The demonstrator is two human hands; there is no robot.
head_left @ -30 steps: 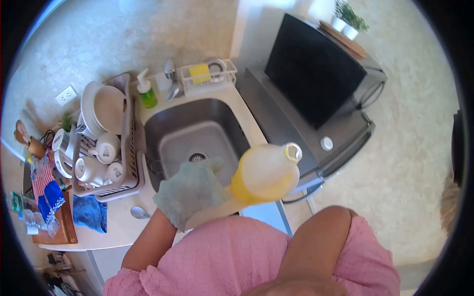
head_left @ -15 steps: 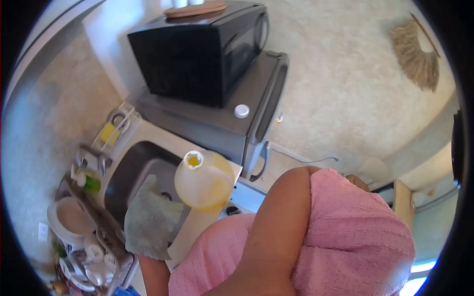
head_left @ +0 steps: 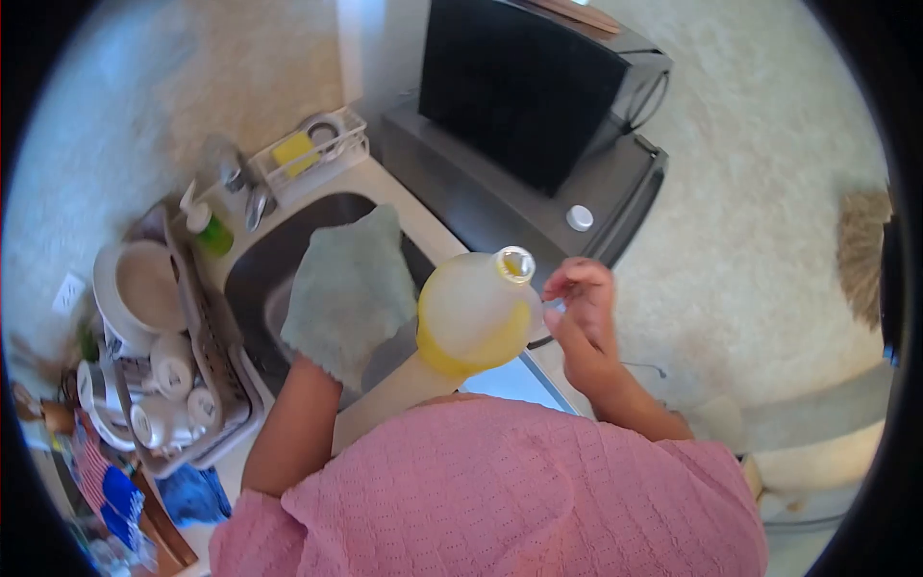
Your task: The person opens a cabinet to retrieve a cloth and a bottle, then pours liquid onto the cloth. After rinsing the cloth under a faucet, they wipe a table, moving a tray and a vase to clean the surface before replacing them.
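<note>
Translucent round-bodied plastic jug with yellow liquid [head_left: 473,322]: at the counter edge, front right of the dark grey sink [head_left: 261,245]. Mouth [head_left: 516,263] uncapped. Base out of sight, so can't confirm what it sits on, or whether it's dead upright.

Hands apart. Right hand [head_left: 588,332] is beside the jug on its handle side, fingers curled, thumb below them. Can't tell if it touches the handle or pinches anything small. Left hand is under a pale grey-green cloth [head_left: 348,288], over the sink, left of the jug; only the forearm [head_left: 298,418] shows, so its grip is unreadable.

Small white round cap [head_left: 580,218] lies on the grey fridge top [head_left: 399,125], near the black boxy appliance [head_left: 519,91].

Risks, my read: a bump from the right wrist or the pink top [head_left: 510,481] could tip the jug, and with no cap on it would spill over counter and floor. A wet or slick handle could slip. The cloth could snag the jug or hide a bad left-hand grip. An elbow swing could knock the cap off.

Hard to see: liquid level is fuzzy, no label visible, sink floor mostly behind cloth, counter under the jug blocked.
</note>
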